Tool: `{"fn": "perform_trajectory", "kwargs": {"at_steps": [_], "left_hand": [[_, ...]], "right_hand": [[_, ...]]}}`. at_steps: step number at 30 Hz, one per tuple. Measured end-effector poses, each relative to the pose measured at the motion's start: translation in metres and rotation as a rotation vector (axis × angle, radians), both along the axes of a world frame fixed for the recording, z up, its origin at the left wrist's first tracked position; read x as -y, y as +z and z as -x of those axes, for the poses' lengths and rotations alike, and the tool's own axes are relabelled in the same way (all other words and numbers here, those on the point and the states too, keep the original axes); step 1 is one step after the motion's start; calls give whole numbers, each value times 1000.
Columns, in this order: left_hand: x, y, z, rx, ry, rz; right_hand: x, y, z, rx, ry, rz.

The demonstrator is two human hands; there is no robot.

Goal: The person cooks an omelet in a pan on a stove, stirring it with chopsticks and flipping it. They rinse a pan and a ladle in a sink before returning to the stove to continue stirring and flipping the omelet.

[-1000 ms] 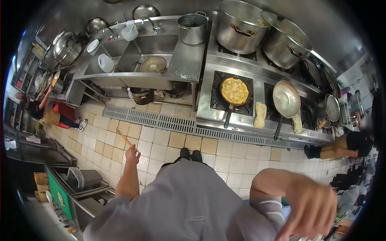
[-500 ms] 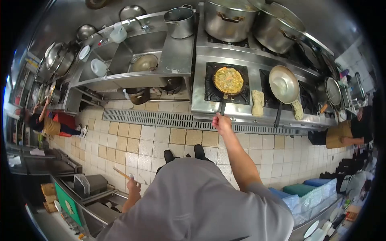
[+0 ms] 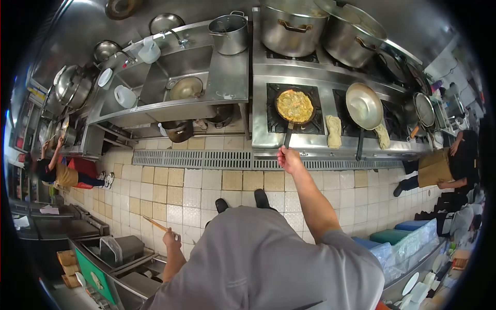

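Omelette (image 3: 294, 105) in frying pan (image 3: 289, 136) on burner of stove (image 3: 310, 139); pan handle juts toward person, likely so grip stays off heat; right hand (image 3: 291, 159) clamped on handle end, omelette just beyond it; left hand (image 3: 172, 238) well apart, closed round wooden chopsticks (image 3: 155, 223), probably angled clear of body; cloth (image 3: 333, 131) beside pan; second skillet (image 3: 365, 107) past cloth.

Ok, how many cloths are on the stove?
2 visible: one cloth between the food-filled pan and the other pan; second cloth right of the other pan's handle. More may be hidden.
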State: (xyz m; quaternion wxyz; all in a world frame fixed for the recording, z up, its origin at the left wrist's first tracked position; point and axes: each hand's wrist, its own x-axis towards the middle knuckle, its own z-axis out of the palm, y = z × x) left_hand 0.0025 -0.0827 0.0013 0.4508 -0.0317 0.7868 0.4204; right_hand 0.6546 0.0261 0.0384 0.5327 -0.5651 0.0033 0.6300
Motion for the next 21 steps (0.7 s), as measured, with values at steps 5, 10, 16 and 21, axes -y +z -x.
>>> {"fn": "perform_trajectory", "kwargs": {"at_steps": [5,10,16,21], "left_hand": [[-4,-9,-5,12,-27,43],[-10,-23,1,48,-75,-10],[-23,-17,-16,24,-79,-39],[-26,4,-37,1,-84,-32]], "right_hand": [[10,4,2,15,63,-15],[18,3,-3,56,16,18],[17,-14,-14,43,0,1],[16,-1,-5,-1,103,-21]]}}
